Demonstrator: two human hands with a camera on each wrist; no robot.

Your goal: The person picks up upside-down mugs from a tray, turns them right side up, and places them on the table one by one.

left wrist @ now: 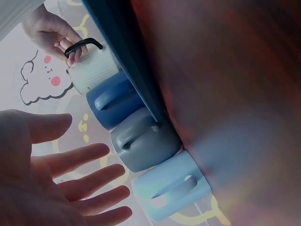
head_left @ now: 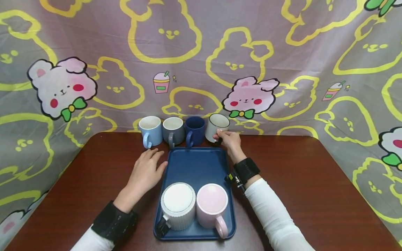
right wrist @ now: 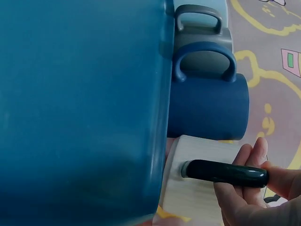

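My right hand (head_left: 230, 140) grips the black handle (right wrist: 225, 173) of a ribbed white mug (head_left: 216, 130) with a dark rim. That mug stands at the right end of a row and leans slightly. Beside it come a navy mug (head_left: 195, 130), a grey mug (head_left: 173, 130) and a light blue mug (head_left: 151, 129), handles toward me. With fingers spread and holding nothing, my left hand (head_left: 146, 170) hovers by the left edge of a blue tray (head_left: 198, 162), nearest the light blue mug. On the tray's near half, a ribbed white mug (head_left: 179, 212) and a pink mug (head_left: 212, 211) sit upside down.
The brown table (head_left: 282, 181) extends to both sides of the tray. Right behind the mug row hangs a patterned cloth (head_left: 188, 69) with rabbit and bear drawings. The tray's far edge lies close to the mug handles.
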